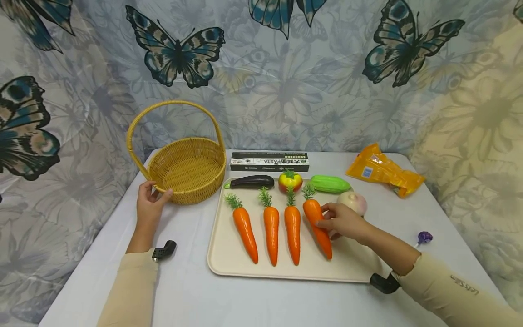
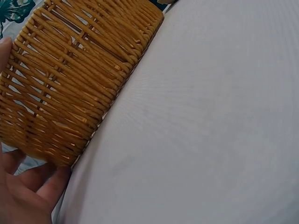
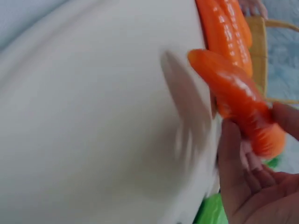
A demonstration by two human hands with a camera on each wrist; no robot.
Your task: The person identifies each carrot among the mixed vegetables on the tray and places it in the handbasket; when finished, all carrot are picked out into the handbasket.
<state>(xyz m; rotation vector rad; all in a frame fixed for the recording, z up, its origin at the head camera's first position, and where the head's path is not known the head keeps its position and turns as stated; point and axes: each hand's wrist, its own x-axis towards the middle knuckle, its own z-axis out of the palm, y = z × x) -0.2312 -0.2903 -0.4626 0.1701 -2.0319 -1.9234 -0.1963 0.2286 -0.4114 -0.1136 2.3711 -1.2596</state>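
Note:
My left hand [image 1: 149, 204] holds the near left side of a yellow wicker basket [image 1: 200, 193], which has a tall arched handle. In the left wrist view the thumb and fingers sit on either side of the woven wall [image 2: 70, 70]. My right hand [image 1: 345, 221] pinches an orange carrot [image 1: 313, 213] with a green top. The right wrist view has this carrot [image 3: 233, 91] raised over the tray, its shadow apart from its tip. Left of it, three more carrots, an outer one [image 1: 245, 234], a middle one [image 1: 271, 234] and a nearer one [image 1: 292, 234], lie on the beige tray [image 1: 265, 272].
Along the tray's back are an eggplant [image 1: 253, 182], a red and yellow tomato-like item [image 1: 290, 182], a green cucumber-like vegetable [image 1: 330, 184] and a pale onion-like bulb [image 1: 352, 202]. Behind stands a pasta box [image 1: 269, 161]. Rightward lie an orange bag [image 1: 384, 170] and a purple lollipop [image 1: 425, 237].

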